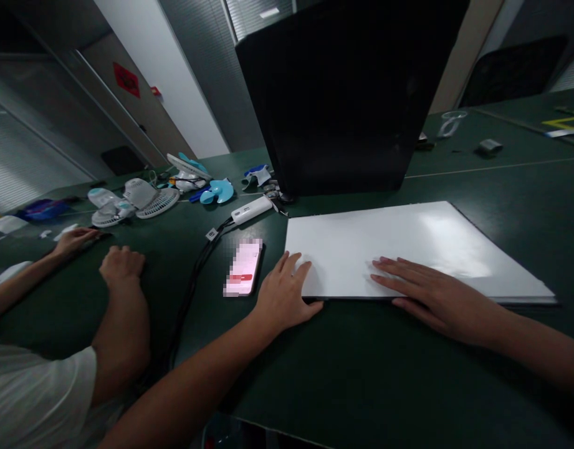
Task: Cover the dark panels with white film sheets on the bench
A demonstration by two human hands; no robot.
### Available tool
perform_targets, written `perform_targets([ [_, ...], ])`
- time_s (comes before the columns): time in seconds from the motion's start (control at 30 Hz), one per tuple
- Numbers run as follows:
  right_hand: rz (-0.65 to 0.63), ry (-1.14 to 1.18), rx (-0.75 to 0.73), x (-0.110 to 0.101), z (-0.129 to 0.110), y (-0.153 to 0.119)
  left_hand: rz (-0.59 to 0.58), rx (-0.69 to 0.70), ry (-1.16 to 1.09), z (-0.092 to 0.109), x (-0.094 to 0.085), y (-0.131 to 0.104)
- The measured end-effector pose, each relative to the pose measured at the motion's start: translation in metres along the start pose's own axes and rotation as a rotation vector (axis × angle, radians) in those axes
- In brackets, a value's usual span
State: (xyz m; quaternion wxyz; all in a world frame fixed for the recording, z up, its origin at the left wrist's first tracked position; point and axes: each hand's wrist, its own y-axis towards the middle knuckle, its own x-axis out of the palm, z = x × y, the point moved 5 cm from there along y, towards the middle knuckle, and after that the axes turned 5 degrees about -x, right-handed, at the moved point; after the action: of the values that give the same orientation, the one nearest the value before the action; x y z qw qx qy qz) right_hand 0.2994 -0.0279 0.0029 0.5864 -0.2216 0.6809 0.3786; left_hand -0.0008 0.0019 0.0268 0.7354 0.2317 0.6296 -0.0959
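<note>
Left hand [282, 294]: released, spread at board [361, 243] corner
Right hand [429, 300]: released, resting across board
Phone [245, 268]: beside left hand

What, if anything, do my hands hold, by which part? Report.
Cannot be told: your left hand touches the white board at its near-left corner, your right hand along its near edge.

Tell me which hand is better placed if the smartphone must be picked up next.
Probably the left hand: it touches the white board at its near left corner, beside the smartphone; the right hand lies farther away.
</note>
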Motion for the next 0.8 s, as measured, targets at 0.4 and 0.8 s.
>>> perform_targets([
  [0.4, 0.232, -0.262, -0.221, -0.019, -0.008, -0.010, 0.048, 0.074, 0.115, 0.004, -0.006, 0.000],
  [0.8, 0.337, -0.375, -0.172, -0.022, -0.008, -0.028, 0.304, 0.169, 0.102, 0.000, -0.017, 0.001],
])
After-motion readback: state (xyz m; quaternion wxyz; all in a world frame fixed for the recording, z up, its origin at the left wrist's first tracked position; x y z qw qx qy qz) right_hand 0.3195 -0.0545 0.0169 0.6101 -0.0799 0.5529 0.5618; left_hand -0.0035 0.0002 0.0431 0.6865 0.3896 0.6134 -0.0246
